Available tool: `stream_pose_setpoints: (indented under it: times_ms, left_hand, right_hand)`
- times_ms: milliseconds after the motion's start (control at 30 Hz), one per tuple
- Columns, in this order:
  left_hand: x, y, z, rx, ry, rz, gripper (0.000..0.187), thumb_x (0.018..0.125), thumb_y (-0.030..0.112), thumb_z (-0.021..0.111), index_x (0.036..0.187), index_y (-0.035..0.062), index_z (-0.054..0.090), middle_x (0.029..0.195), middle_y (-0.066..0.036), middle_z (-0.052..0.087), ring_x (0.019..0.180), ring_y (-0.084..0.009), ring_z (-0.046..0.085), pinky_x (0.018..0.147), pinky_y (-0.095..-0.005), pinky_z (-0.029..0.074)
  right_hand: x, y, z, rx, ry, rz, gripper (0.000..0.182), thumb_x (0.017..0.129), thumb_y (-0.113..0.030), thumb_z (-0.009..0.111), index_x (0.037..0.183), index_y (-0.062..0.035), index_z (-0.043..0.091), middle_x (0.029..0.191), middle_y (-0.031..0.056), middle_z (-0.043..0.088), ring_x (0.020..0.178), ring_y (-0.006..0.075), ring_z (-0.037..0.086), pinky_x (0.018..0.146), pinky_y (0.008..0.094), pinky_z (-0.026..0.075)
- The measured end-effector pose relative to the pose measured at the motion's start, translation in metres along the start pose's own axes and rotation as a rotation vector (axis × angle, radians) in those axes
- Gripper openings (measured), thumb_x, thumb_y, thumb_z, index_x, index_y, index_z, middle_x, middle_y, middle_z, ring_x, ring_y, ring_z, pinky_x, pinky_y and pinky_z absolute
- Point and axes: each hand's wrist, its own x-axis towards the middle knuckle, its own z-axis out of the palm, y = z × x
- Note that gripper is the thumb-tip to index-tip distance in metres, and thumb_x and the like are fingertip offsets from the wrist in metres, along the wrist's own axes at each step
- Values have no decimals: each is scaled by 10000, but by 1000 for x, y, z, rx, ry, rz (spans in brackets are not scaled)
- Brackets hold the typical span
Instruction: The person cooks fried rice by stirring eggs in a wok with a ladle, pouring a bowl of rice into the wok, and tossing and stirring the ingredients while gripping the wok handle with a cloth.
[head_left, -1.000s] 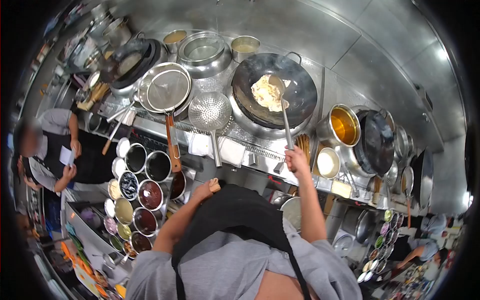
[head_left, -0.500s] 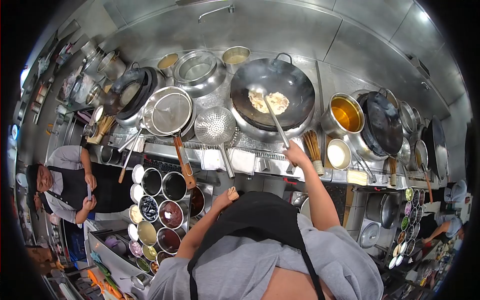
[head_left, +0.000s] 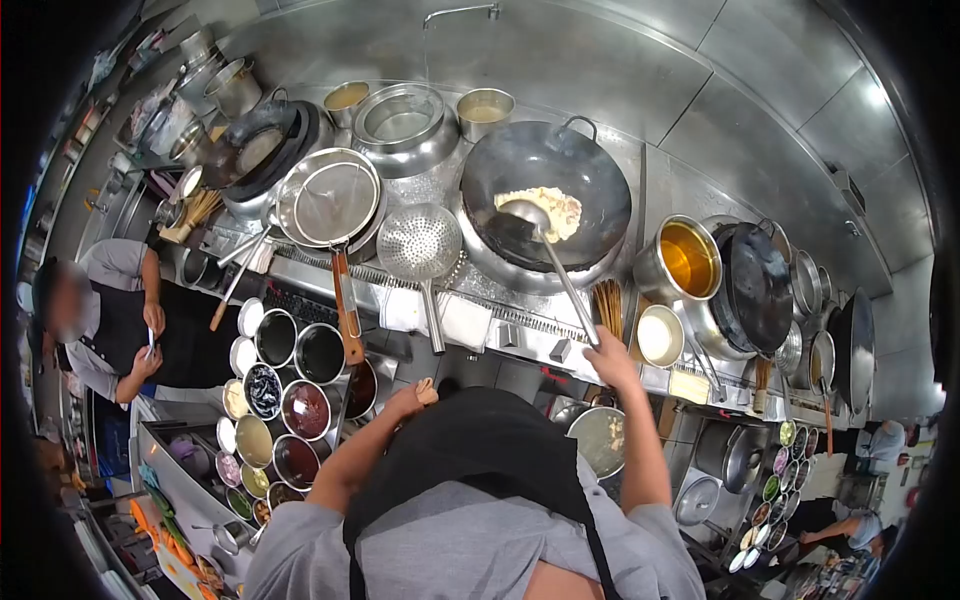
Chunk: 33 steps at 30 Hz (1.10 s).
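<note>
My right hand (head_left: 612,362) is closed round the handle of a long steel ladle (head_left: 568,282). The ladle's bowl is inside the black wok (head_left: 600,185), against the near-left side of a pale yellow and white heap of food (head_left: 567,212). The food lies in the middle of the wok, which sits on the burner with its loop handle at the back. My left hand (head_left: 408,400) is low in front of the stove, beside my apron, its fingers closed round a small tan thing that I cannot make out.
A perforated skimmer (head_left: 420,245) and wire strainers (head_left: 335,205) lie left of the wok. To the right stand a pot of amber liquid (head_left: 648,270), a bamboo brush (head_left: 608,305) and another wok (head_left: 760,290). Sauce pots (head_left: 306,410) and a co-worker (head_left: 115,320) are at left.
The ladle's bowl has come nearer to me across the food, and its back now shows. My right hand has drawn back slightly. The camera view has shifted, showing more of a pan below the stove.
</note>
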Motion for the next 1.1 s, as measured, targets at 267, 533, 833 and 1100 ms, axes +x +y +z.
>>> stream_pose_setpoints:
  times_ms: [267,533,833,1100]
  left_hand:
    - [2,-6,-8,37,21,-10,844,698,492,780,1364,62,491,1230,-242,639,1148,-407,611,968,-473,490]
    - [-25,-17,-10,83,-47,-141,839,710,463,744,1365,6,485,1251,-245,631,1169,-380,611,987,-435,487]
    - [-16,-66,8,-317,206,-257,687,664,303,723,1220,-50,530,1119,-266,668,1093,-389,644,938,-426,504]
    - [-65,32,-53,-854,394,-60,507,701,160,727,1143,-28,567,973,-131,670,821,-216,676,721,-354,546]
  right_hand:
    - [-54,9,-69,44,-6,-90,390,873,-149,662,1228,-18,566,693,84,589,577,180,573,547,348,465]
    - [26,26,-40,851,-70,199,218,918,-160,647,1103,-87,556,603,-18,474,402,75,426,338,262,323]
    - [71,-15,78,1180,80,252,238,966,-148,567,1187,-121,484,596,-13,448,398,100,422,321,274,331]
    - [82,1,25,871,198,168,235,950,-127,570,1171,-73,510,596,-6,468,396,103,449,328,285,346]
